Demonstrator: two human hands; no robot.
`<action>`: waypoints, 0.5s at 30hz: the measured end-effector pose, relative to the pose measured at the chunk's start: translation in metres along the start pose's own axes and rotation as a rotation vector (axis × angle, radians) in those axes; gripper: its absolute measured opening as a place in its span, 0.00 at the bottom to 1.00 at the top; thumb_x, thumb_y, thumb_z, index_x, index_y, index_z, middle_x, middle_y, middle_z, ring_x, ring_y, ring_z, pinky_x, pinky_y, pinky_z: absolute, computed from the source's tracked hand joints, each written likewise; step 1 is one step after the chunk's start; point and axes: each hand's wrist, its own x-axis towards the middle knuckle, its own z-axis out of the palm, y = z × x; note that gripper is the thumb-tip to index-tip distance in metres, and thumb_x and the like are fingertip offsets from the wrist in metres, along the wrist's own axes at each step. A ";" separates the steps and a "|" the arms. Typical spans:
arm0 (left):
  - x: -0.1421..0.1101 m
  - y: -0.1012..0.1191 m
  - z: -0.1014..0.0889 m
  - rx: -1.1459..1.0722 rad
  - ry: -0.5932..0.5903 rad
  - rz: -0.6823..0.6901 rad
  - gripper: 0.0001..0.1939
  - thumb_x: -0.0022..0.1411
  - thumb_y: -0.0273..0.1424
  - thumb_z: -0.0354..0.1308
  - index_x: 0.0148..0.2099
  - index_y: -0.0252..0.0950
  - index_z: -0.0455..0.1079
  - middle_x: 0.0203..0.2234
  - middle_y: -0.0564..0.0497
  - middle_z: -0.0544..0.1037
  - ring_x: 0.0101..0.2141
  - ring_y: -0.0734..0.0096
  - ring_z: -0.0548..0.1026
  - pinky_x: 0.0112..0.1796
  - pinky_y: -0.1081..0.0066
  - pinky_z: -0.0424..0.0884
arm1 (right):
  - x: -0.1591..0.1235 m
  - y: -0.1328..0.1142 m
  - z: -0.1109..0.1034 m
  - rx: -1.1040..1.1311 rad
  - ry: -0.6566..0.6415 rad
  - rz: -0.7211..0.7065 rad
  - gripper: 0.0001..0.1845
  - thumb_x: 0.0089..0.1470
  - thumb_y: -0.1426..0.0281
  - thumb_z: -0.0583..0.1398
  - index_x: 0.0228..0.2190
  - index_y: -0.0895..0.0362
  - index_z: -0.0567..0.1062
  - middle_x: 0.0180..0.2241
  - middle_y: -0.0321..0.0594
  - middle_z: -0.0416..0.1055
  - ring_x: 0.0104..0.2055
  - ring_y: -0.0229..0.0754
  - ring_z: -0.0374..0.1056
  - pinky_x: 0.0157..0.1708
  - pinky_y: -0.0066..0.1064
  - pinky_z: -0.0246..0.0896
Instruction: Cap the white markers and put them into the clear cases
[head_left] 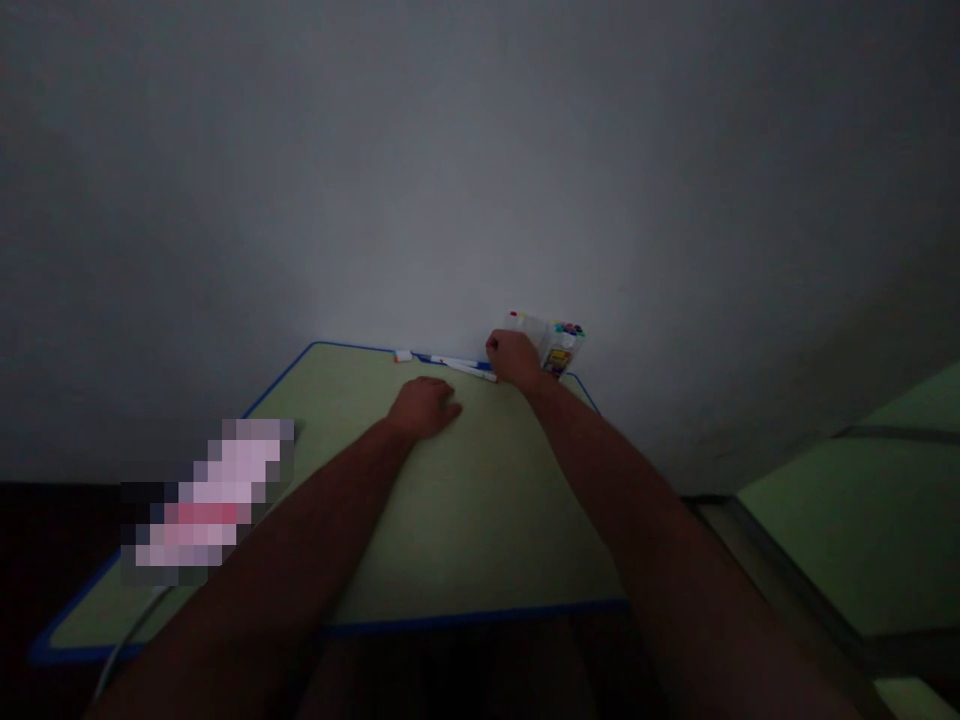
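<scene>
My left hand (424, 408) lies on the pale green tabletop (465, 510), its fingers loosely stretched and nothing in it. Beyond it, along the far edge, are slim white pens (469, 370) and a small white piece with an orange end (403, 356). My right hand (516, 360) is closed near the far right corner, beside the pen ends; whether its fingers grip anything is hidden. Just behind this hand stands a whitish clear holder (531, 325) with a red tip and a yellow tip showing. To its right is a clear pack of coloured markers (562, 352) with a printed label.
The table has a blue rim (480, 617) and its far side meets a grey wall (450, 180). At the left, a blurred-out pinkish device (214, 500) lies on the table with a pale cable (131, 635) running off the front edge. A greenish panel (862, 530) stands to the right.
</scene>
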 end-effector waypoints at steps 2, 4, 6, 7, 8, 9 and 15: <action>-0.002 -0.004 -0.006 0.077 0.018 -0.093 0.25 0.63 0.47 0.50 0.51 0.37 0.77 0.52 0.41 0.78 0.53 0.49 0.72 0.54 0.55 0.65 | -0.009 -0.002 0.013 -0.021 -0.075 -0.018 0.14 0.61 0.71 0.55 0.42 0.55 0.79 0.45 0.46 0.78 0.47 0.44 0.72 0.47 0.30 0.63; -0.004 -0.010 -0.011 0.128 0.014 -0.193 0.27 0.63 0.49 0.49 0.51 0.37 0.76 0.52 0.39 0.77 0.54 0.45 0.71 0.52 0.51 0.66 | -0.015 -0.004 0.023 -0.058 -0.126 -0.041 0.15 0.60 0.70 0.55 0.45 0.56 0.79 0.47 0.47 0.77 0.49 0.46 0.72 0.49 0.31 0.63; -0.005 -0.017 -0.014 0.152 0.003 -0.272 0.28 0.63 0.50 0.49 0.51 0.37 0.76 0.53 0.38 0.77 0.55 0.44 0.70 0.52 0.51 0.65 | -0.019 -0.006 0.030 -0.093 -0.166 -0.052 0.17 0.60 0.71 0.55 0.48 0.56 0.78 0.50 0.48 0.75 0.52 0.47 0.71 0.51 0.33 0.63; -0.005 -0.020 -0.014 0.153 -0.001 -0.305 0.28 0.63 0.50 0.49 0.51 0.37 0.76 0.53 0.38 0.76 0.55 0.44 0.70 0.52 0.51 0.65 | -0.019 -0.007 0.033 -0.102 -0.185 -0.052 0.18 0.59 0.71 0.55 0.49 0.56 0.77 0.52 0.49 0.74 0.53 0.48 0.71 0.51 0.33 0.64; -0.005 -0.022 -0.014 0.149 -0.003 -0.330 0.28 0.63 0.50 0.49 0.51 0.36 0.75 0.53 0.37 0.76 0.54 0.44 0.70 0.52 0.51 0.65 | -0.020 -0.008 0.035 -0.104 -0.207 -0.048 0.19 0.59 0.71 0.55 0.51 0.56 0.76 0.53 0.50 0.73 0.54 0.49 0.70 0.51 0.34 0.64; -0.004 -0.024 -0.013 0.141 -0.004 -0.346 0.28 0.63 0.50 0.48 0.51 0.36 0.75 0.53 0.37 0.76 0.54 0.44 0.70 0.51 0.51 0.65 | -0.020 -0.010 0.037 -0.103 -0.229 -0.047 0.20 0.59 0.72 0.55 0.52 0.56 0.76 0.54 0.50 0.73 0.54 0.50 0.70 0.52 0.34 0.65; -0.003 -0.024 -0.012 0.131 0.001 -0.351 0.26 0.62 0.47 0.48 0.49 0.36 0.76 0.52 0.37 0.77 0.54 0.44 0.70 0.51 0.51 0.65 | -0.017 -0.017 0.044 -0.131 -0.355 0.003 0.23 0.57 0.71 0.57 0.54 0.59 0.73 0.56 0.55 0.71 0.57 0.54 0.69 0.52 0.40 0.66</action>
